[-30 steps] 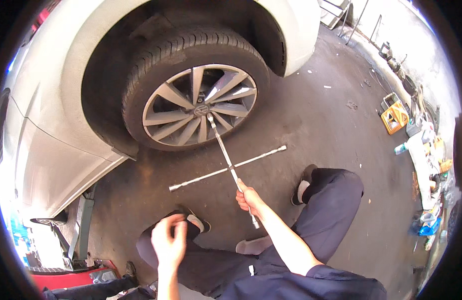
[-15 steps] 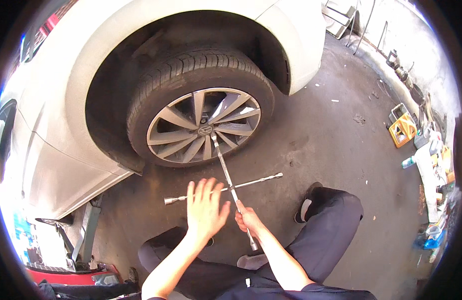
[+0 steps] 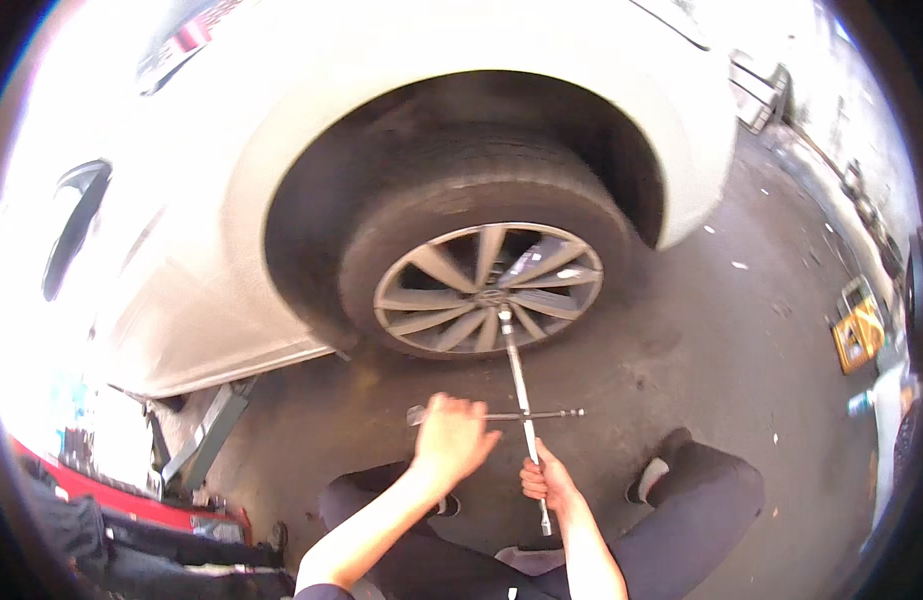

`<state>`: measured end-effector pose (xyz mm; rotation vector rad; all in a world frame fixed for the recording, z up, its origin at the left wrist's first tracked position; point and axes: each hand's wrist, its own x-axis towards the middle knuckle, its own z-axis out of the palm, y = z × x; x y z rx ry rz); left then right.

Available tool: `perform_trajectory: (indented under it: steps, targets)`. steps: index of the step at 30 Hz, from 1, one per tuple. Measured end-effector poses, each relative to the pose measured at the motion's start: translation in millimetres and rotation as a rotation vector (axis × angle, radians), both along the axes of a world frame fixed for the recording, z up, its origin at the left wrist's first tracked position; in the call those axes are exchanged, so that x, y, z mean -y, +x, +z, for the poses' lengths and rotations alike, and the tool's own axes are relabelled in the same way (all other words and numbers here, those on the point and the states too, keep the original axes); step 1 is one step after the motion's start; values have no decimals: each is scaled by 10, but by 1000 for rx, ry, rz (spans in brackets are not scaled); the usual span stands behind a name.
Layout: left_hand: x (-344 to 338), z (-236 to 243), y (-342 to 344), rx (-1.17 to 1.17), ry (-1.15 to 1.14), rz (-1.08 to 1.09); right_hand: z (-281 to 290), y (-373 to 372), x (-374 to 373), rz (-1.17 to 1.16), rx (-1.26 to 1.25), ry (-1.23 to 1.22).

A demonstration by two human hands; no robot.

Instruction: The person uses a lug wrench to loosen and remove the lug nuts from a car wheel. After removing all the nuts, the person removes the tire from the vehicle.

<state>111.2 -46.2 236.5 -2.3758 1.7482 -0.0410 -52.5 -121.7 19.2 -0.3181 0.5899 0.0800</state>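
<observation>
A chrome four-way lug wrench (image 3: 518, 372) runs from the multi-spoke alloy wheel (image 3: 447, 268) toward me. Its far end meets the wheel just below the hub centre; whether it sits on a bolt is too small to tell. My right hand (image 3: 548, 478) is wrapped round the near arm of the wrench, and the socket end sticks out below the fist. Over the left part of the crossbar lies my left hand (image 3: 449, 440), back toward me, fingers loosely bent and thumb apart. It hides part of the bar, so contact is unclear.
The white car body (image 3: 236, 215) arches over the tyre (image 3: 371, 245). A grey-green support (image 3: 209, 435) stands under the sill at left, near a red thing (image 3: 131, 500) and a person's dark-clothed legs (image 3: 171, 550). A yellow container (image 3: 858, 337) and bottles line the right wall.
The view has shifted, so wheel and wrench appear farther right and lower. My left hand's spread fingers are now more bent, over the crossbar. My right hand keeps its grip.
</observation>
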Motion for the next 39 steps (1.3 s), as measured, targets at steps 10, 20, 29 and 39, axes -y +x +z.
perform_trajectory:
  steps: [10, 20, 29, 39]
  targets:
    - [18, -52, 204, 20, -93, 140, 135, 50, 35, -58, -26, -50]
    - [-1050, -2829, 179, -1519, 113, 800, 116, 245, -341, -152, -181, -255]
    - [14, -1646, -361, -1565, -744, 784, 249, 6, -378, -501, -67, -472]
    - [149, -1876, -242, -1505, -590, 814, 145, -486, -524, 241, -158, -131]
